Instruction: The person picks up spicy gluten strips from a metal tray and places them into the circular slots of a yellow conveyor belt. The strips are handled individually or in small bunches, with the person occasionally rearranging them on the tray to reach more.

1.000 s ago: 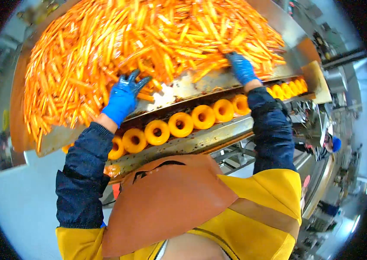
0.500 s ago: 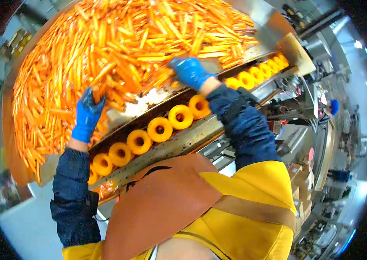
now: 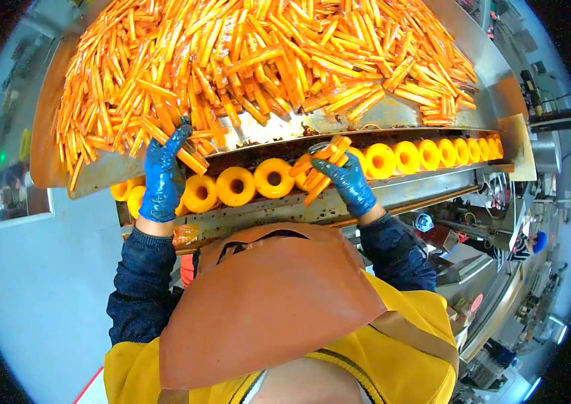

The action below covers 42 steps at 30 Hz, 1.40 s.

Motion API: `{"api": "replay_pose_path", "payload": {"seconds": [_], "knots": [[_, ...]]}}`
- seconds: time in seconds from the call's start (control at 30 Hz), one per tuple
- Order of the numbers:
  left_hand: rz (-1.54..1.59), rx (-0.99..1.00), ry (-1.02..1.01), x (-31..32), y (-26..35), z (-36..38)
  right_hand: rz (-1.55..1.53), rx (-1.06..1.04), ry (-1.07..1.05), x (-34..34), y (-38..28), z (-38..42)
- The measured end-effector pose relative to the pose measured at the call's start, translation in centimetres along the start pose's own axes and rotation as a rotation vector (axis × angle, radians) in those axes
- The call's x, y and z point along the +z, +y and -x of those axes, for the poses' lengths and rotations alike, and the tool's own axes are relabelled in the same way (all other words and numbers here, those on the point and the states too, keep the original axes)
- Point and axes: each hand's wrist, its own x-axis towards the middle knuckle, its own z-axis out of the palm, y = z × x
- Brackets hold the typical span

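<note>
A large heap of glossy, oily orange food sticks (image 3: 251, 60) lies across a metal tray (image 3: 393, 111). My left hand (image 3: 164, 178), in a stained blue glove, is closed around several sticks at the heap's near left edge. Their ends poke out past the fingers. My right hand (image 3: 349, 182), also gloved in blue, grips a small bunch of sticks (image 3: 326, 168) over the row of yellow ring-shaped cups (image 3: 274, 178). The bunch hides part of the cups behind it. Each visible cup has a round dark hole in its middle.
The yellow cups run in a line along a metal trough (image 3: 299, 210) between the tray and my brown apron (image 3: 265, 296). A light board (image 3: 518, 145) stands at the trough's right end. Farther right are machinery and a person in a blue cap (image 3: 538, 242).
My right hand has come back from the heap to above the cups with a bunch of sticks. My left hand stays at the heap's near edge. The view has turned and shifted.
</note>
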Motion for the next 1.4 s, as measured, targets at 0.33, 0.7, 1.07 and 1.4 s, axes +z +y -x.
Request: {"api": "replay_pose_path", "payload": {"seconds": [0.33, 0.7, 1.07, 1.4], "knots": [[-0.156, 0.064, 0.0, -4.6, -0.9, 4.4, 0.222, -0.129, 0.085, 3.9, 0.0, 0.3], [-0.068, -0.034, 0.081, -6.2, -0.7, 5.7, 0.208, -0.293, -0.04, 8.2, 1.5, -1.9], [-0.289, -0.157, -0.045, -6.2, -0.6, 7.2, 0.961, -0.607, -0.364, 13.0, 1.8, -2.3], [-0.398, -0.128, -0.033, -7.6, -1.2, 6.5, 0.75, -0.313, -0.395, 12.8, 7.4, -4.3]]}}
